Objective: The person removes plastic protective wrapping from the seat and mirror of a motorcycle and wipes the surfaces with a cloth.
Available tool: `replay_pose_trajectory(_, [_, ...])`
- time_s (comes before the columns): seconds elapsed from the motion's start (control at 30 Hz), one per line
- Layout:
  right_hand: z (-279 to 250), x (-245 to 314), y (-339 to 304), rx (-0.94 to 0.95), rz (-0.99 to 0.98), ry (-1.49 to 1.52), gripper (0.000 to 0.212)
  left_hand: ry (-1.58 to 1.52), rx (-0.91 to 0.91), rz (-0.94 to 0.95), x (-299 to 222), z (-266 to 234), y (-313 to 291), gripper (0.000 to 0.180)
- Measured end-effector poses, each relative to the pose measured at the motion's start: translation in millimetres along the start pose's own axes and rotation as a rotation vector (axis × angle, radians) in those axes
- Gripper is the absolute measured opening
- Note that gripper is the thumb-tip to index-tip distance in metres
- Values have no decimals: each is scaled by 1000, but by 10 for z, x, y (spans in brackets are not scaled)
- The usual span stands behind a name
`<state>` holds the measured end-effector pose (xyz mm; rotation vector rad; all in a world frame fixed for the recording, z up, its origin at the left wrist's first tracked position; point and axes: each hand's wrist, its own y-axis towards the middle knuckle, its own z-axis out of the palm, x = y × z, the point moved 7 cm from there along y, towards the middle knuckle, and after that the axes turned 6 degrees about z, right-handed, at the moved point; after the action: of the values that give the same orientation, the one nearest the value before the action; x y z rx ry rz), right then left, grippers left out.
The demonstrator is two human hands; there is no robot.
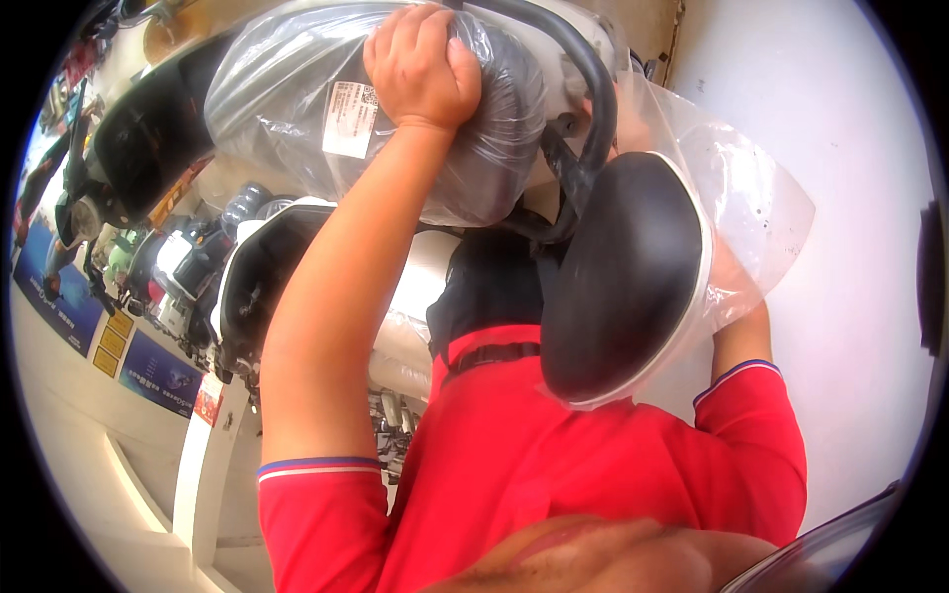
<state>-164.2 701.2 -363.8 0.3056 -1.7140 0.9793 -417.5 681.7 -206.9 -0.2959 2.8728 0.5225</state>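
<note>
A scooter seat [282, 109], dark and wrapped in clear plastic with a white label [351, 119], fills the upper middle. My left hand [420, 67] lies on top of it, fingers bent and close together against the wrapping. To the right of the seat curves a black grab rail [593, 69]. Beside the rail is a black oval pad like a backrest [628, 282], white-rimmed, with clear plastic sheeting [756, 212] around its right side. My right arm reaches up behind pad and sheeting; only part of my right hand [633, 124] shows blurred through the plastic, its fingers hidden.
A pale wall [830, 316] rises close on the right. On the left are an open black storage compartment [153, 124], another dark hollow white-edged body part [267, 272] and several more scooters [183, 257]. Blue posters [158, 376] hang beyond.
</note>
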Motion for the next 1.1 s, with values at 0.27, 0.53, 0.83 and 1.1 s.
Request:
replay_pose_trajectory(0.27, [-76,-140,-248,-113,109,13,29,6,-11,-12,-28,-9,-19,29])
replay_pose_trajectory(0.53, [-42,-284,-531,-164,208,73,26,52,9,0,-50,-90,72,28])
replay_pose_trajectory(0.83, [62,-492,-1013,-261,379,171,22,23,28,-70,-26,-71,42,28])
replay_pose_trajectory(1.1, [111,-817,-1349,-390,571,354,20,30,51,-105,-36,-34,81,27])
